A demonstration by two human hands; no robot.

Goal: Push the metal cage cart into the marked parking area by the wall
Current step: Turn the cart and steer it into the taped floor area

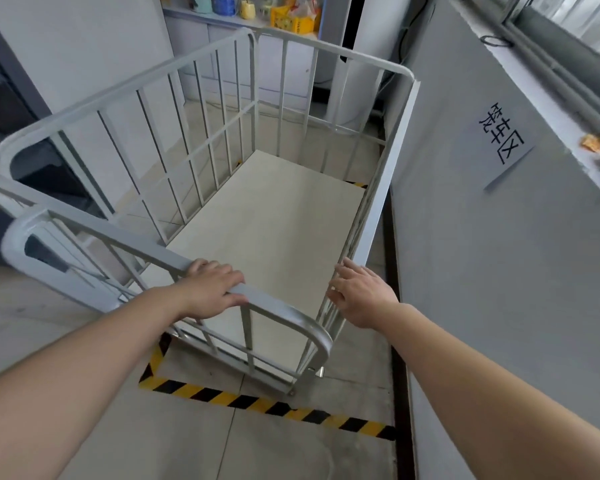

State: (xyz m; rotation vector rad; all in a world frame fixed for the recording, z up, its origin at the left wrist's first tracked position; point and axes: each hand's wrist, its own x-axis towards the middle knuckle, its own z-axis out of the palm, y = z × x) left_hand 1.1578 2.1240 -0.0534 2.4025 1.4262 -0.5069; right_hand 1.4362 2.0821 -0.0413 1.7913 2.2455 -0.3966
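Observation:
The grey metal cage cart (146, 81) with a pale floor board stands inside the yellow-and-black floor tape (257, 403), its right side close along the grey wall (482, 289). My left hand (212, 292) is wrapped over the near top rail. Just off the cart's near right corner, my right hand (361, 292) hovers with its fingers spread and holds nothing. A paper sign (503, 140) with black characters hangs on the wall above the marked area.
A second cage frame (25, 237) sits at the left beside the cart. A shelf with bottles and packets (284, 15) stands beyond the cart's far end. A window ledge (568, 98) runs above the wall on the right.

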